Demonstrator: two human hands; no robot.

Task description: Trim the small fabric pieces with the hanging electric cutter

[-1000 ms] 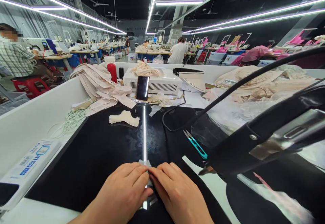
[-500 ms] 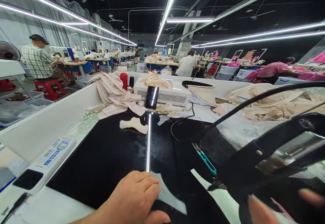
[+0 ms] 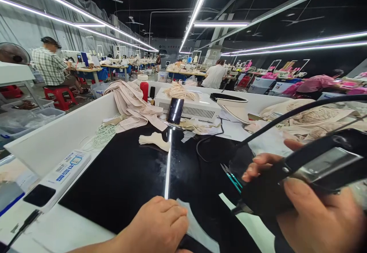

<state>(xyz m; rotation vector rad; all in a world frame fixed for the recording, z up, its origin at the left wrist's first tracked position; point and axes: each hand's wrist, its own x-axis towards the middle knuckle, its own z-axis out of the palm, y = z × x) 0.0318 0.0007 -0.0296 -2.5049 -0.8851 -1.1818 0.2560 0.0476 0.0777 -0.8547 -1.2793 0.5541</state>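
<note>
My left hand (image 3: pixel 160 222) rests low at the centre, fingers curled over the left side of a pale, translucent curved piece of material (image 3: pixel 197 222) lying on the black work surface (image 3: pixel 114 176). What lies under the fingers is hidden. On the right, my right hand (image 3: pixel 318 211) is closed around a black corded hand tool (image 3: pixel 266 188) with a narrow tip pointing left; its exact kind does not show. The tip is just above a pale green-white strip (image 3: pixel 252 222). Teal thread snips (image 3: pixel 233 178) lie beside the tool, partly hidden by it.
A cream fabric piece (image 3: pixel 155 141) lies farther back. Behind stand a phone (image 3: pixel 175 111), a white vented box (image 3: pixel 197 109), a red thread cone (image 3: pixel 144 91) and draped beige fabric (image 3: pixel 132 107). A white device (image 3: pixel 60 178) sits left. The tool's black cable (image 3: pixel 269 124) arches right. Several people sit beyond.
My right hand has come in from the lower right and closed around the black tool. The left hand stays on the translucent piece. The whole view has shifted slightly.
</note>
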